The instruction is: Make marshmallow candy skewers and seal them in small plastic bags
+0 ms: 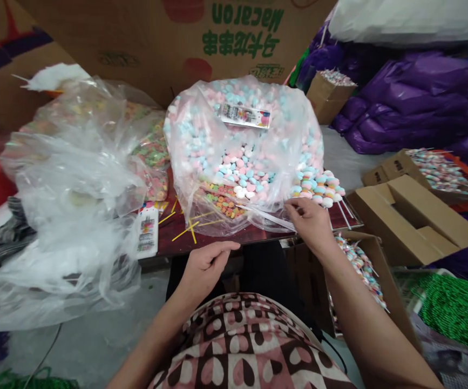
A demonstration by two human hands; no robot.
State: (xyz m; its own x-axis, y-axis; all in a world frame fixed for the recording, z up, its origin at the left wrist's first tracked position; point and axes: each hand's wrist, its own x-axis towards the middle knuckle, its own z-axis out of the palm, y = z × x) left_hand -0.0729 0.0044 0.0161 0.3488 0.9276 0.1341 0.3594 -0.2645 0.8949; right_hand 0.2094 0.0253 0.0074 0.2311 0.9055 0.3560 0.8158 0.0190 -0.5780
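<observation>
My left hand (207,270) hovers at the table's front edge, index finger stretched to the right and the others curled in; nothing shows in it. Bent fingers of my right hand (310,221) close at the right end of several thin white sticks (272,217), which lie on clear plastic. Exactly how the fingertips grip them is partly hidden. Before both hands sits a big clear bag (201,127) of pink, blue and white candies (244,167). Small colored rings (221,200) lie at its front. Just beyond my right hand are finished candy skewers (318,186) in a pile.
A printed packet (245,116) rests on the bag, another (148,229) by yellow sticks (183,227). Crumpled plastic bags (75,173) crowd the left. A big carton (144,48) stands behind. Right are an open box (415,219), a box of skewers (365,265) and purple sacks (415,102).
</observation>
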